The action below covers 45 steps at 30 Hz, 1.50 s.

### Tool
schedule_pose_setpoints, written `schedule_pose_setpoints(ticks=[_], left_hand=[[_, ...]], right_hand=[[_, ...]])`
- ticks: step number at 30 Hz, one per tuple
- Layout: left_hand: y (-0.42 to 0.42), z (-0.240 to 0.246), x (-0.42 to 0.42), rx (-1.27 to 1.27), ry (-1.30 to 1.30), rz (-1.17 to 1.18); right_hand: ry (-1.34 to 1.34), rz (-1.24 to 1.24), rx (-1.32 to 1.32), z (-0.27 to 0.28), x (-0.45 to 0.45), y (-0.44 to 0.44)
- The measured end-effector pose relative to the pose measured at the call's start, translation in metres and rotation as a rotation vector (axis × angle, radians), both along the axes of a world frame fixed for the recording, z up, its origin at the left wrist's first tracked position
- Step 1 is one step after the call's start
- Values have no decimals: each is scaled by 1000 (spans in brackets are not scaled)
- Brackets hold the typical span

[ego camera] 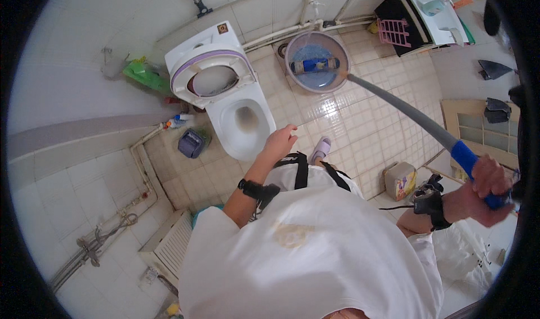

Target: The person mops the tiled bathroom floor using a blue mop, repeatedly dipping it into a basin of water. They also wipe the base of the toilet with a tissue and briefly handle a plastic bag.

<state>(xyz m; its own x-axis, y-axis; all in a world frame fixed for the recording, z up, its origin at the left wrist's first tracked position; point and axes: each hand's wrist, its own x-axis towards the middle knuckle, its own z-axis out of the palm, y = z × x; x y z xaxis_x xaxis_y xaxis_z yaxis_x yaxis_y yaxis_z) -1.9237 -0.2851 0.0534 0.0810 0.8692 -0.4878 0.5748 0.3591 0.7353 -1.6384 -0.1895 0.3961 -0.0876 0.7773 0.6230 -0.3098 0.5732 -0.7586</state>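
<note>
My right hand [489,192] grips the blue handgrip [463,154] of a mop at the right edge of the view. The mop's long grey pole [405,104] slants down to the rim of a round plastic basin [346,59] on the floor. In the basin, a blue mop head [314,65] lies crosswise in bluish water [322,82]. My left hand [280,141] hangs with nothing in it, its fingers loosely bent and apart. It appears above the front edge of the toilet bowl [263,127]; contact cannot be told.
The white toilet's lid and seat [249,66] are raised. A wall tap [314,6] stands over the basin. Left of the toilet is a dark bin [192,144]. A plastic container [400,180] sits on the tiled floor [363,129], and a shelf unit [438,28] fills the far right corner.
</note>
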Motion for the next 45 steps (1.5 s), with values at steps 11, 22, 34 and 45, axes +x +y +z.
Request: schedule_pose_setpoints(ticks=[11,22,34,45], left_hand=[[-7,7,-12,36,159,62],[-44,18,-38,30,188,147],[-71,14,-59,-10,236,419],[-145,56,32,-368,637,786]], right_hand=[[122,318,101,1,22,18],[-145,250,-36,87,53,111],[-454,-417,-78,-47,-47,431],[-967,-685,-21,-149,-75,719]])
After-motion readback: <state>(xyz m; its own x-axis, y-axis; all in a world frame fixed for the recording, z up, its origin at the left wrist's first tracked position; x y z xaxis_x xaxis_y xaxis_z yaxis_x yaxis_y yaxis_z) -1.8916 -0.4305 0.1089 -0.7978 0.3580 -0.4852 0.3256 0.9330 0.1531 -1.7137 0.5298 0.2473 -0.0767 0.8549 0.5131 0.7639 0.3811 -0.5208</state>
